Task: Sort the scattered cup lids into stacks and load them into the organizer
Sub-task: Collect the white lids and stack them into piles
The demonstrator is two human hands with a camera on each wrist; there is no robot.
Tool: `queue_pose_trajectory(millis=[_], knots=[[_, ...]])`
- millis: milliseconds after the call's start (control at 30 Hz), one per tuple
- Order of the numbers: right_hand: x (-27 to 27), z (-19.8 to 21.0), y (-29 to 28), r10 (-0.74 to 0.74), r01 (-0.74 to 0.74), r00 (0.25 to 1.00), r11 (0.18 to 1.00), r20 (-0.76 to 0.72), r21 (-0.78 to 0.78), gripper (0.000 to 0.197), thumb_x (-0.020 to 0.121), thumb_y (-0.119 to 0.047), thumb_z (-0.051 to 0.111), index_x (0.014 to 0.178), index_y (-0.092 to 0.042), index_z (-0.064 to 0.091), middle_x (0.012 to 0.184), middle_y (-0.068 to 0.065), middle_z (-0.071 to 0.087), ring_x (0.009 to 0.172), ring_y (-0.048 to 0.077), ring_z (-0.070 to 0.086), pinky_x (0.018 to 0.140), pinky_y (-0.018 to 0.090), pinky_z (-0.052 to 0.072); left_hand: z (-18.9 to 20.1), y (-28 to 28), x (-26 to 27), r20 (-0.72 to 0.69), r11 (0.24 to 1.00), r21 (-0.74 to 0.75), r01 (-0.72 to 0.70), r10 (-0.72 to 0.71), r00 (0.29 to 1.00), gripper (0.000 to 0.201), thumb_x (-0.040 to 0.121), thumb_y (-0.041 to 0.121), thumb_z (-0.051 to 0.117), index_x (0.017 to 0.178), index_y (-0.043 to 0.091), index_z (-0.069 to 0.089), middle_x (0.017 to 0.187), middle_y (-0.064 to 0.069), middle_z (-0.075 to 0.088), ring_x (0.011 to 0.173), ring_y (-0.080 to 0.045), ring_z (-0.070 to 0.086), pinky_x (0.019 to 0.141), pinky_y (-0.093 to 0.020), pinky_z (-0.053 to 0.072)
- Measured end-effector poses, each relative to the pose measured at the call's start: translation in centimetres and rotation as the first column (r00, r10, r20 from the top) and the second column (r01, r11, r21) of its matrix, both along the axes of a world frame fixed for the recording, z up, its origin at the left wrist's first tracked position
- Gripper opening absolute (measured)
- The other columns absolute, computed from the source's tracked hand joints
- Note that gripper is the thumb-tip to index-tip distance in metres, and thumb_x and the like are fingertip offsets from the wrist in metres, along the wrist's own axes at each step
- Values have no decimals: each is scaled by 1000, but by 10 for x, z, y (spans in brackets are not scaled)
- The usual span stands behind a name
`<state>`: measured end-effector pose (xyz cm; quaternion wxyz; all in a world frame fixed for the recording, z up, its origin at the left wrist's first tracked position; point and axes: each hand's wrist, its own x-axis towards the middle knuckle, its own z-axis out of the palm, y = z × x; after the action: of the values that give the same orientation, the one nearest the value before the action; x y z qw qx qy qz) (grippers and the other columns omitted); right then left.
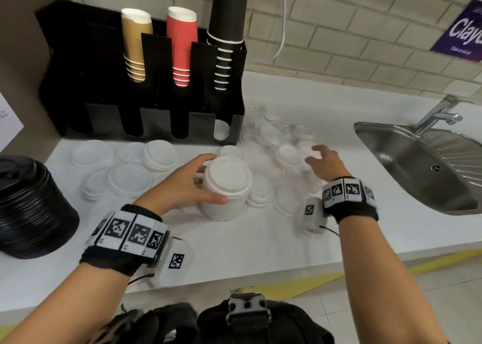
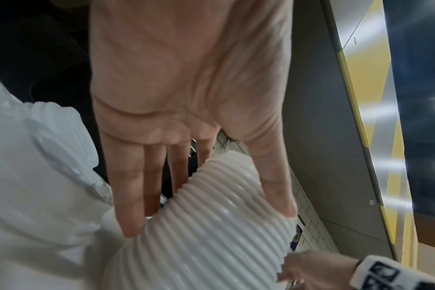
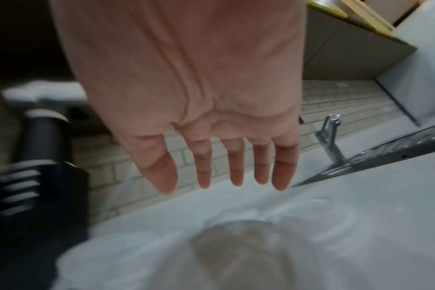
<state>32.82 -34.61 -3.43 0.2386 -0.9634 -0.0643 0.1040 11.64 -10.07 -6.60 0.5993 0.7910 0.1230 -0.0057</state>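
Note:
A tall stack of white lids (image 1: 229, 184) stands at the counter's middle. My left hand (image 1: 214, 179) grips it, thumb on the near side and fingers on the far side; the left wrist view shows the ribbed stack (image 2: 199, 255) between thumb and fingers (image 2: 209, 221). My right hand (image 1: 317, 155) hovers with spread, straight fingers over scattered white and clear lids (image 1: 287, 155), holding nothing; the right wrist view shows the bare palm (image 3: 224, 188) above a blurred lid. The black organizer (image 1: 146, 82) stands at the back, with one white lid (image 1: 221, 129) in its rightmost lower slot.
Short stacks of clear lids (image 1: 130, 171) lie left of centre. A pile of black lids (image 1: 31, 208) sits at the far left. Tan, red and black cup stacks fill the organizer's upper slots. A steel sink (image 1: 422, 166) with a tap (image 1: 440, 114) is at the right.

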Motion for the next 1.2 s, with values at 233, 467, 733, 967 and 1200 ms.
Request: queue_pose_trajectory(millis=[233, 467, 733, 967, 1200], knots=[[18, -14, -3, -77, 64, 996, 965, -43, -255, 49, 86, -36, 65, 131, -24, 50, 137, 14, 38, 128, 37, 36, 101, 40, 34, -3, 0, 3, -1, 1000, 14, 1, -1, 1000, 80, 60, 28, 91, 123, 49, 46, 124, 19, 54, 111, -4, 55, 85, -23, 47], [12, -12, 7, 83, -129, 987, 922, -137, -366, 83, 74, -49, 75, 142, -24, 36, 143, 9, 40, 135, 33, 32, 104, 42, 34, -3, 1, 2, -3, 1000, 31, -6, 6, 1000, 81, 60, 28, 91, 124, 49, 46, 127, 15, 54, 113, -7, 55, 88, -26, 48], [11, -9, 17, 142, -175, 984, 906, -112, -386, 78, 68, -42, 79, 135, -28, 41, 132, 7, 51, 131, 30, 32, 107, 50, 32, -2, -1, 0, -9, 999, 46, -8, 8, 1000, 85, 59, 29, 91, 130, 44, 46, 130, 11, 53, 116, -13, 56, 98, -37, 49], [5, 23, 21, 197, -173, 980, 735, -38, -655, 63, 69, -37, 72, 127, -29, 48, 103, 5, 50, 110, 29, 42, 86, 41, 35, 0, -2, 0, -5, 999, 34, -2, 2, 1000, 84, 60, 23, 92, 127, 45, 46, 125, 15, 54, 111, -8, 55, 87, -26, 49], [-36, 39, 37, 452, -423, 892, 831, 5, 360, 50, 76, -24, 77, 117, -35, 53, 116, -4, 53, 101, 16, 54, 81, 24, 43, 0, -3, 1, 7, 1000, 22, -12, 12, 1000, 85, 62, 22, 91, 131, 40, 44, 125, 15, 53, 111, -6, 54, 88, -26, 47]])
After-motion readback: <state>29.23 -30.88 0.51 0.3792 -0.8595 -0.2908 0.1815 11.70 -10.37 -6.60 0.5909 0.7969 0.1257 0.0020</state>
